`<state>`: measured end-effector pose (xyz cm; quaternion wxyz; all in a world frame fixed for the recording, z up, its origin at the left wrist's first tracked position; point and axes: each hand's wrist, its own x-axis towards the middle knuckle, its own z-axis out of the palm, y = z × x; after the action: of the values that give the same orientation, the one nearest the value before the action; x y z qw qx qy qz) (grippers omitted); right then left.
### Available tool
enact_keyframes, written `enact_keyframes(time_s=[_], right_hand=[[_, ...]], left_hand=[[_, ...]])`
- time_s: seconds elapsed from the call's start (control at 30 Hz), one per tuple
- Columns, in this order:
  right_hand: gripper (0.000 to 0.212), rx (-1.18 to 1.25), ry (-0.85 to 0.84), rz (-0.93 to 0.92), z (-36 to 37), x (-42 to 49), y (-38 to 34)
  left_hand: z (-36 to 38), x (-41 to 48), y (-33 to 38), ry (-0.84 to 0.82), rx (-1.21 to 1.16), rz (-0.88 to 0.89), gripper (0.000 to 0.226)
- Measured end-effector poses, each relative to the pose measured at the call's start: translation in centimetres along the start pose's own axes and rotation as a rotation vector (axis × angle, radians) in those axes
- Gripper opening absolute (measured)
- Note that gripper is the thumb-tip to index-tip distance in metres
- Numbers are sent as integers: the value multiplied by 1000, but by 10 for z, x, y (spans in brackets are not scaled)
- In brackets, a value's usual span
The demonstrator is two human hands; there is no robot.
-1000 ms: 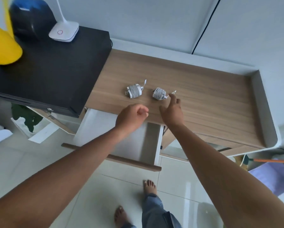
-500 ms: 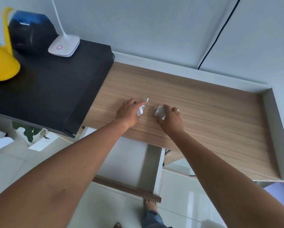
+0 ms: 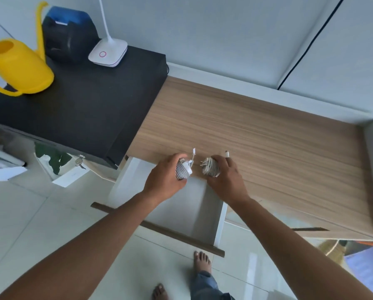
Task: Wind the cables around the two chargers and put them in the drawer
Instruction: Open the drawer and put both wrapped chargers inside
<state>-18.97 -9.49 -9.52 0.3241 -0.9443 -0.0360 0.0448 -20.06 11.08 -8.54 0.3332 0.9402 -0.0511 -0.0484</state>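
Note:
Two white chargers with cable wound round them are in my hands, at the front edge of the wooden desk (image 3: 267, 135). My left hand (image 3: 166, 178) grips the left charger (image 3: 184, 169); its loose cable end sticks up. My right hand (image 3: 224, 178) grips the right charger (image 3: 210, 167), and a white plug tip shows past my fingers. Both chargers hover at the desk's front edge, above the back of the open white drawer (image 3: 221, 215), which is pulled out below them.
A black cabinet (image 3: 84, 100) stands left of the desk, carrying a yellow watering can (image 3: 17, 66), a dark blue device (image 3: 68, 33) and a white lamp base (image 3: 107, 52). The desk has a raised white rim at the back and right. My bare feet stand on the tiled floor below.
Both hands reached the chargers on the desk, closed round them and pulled them back toward the desk's front edge over the open drawer.

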Motion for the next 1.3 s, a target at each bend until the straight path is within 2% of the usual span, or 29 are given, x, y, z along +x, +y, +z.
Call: enact_keyframes(time_s=[0.13,0.23,0.57,0.77,1.1,1.23,1.3], right_hand=[[55,-83,-21,-187,27,-45,-9],[54,-122,-86,-221,47,-62,-8],[50,-289,-378,-57,83,-68,15],[50,-350,-428,-48,100,-63,22],[42,-436,-430,-66,113,-60,24],[54,-458,-443,-46,113,-62,21],[66,-455,-444,-33,108,-66,18]], left_hand=[[8,-44,-19,-70,34,7,66],[15,-60,-37,-146,72,-28,67],[45,-40,-70,-272,163,-237,62],[69,-26,-77,-303,202,-291,63],[80,-24,-78,-315,276,-236,70],[76,-26,-77,-342,274,-241,81],[67,-28,-76,-321,274,-234,79]])
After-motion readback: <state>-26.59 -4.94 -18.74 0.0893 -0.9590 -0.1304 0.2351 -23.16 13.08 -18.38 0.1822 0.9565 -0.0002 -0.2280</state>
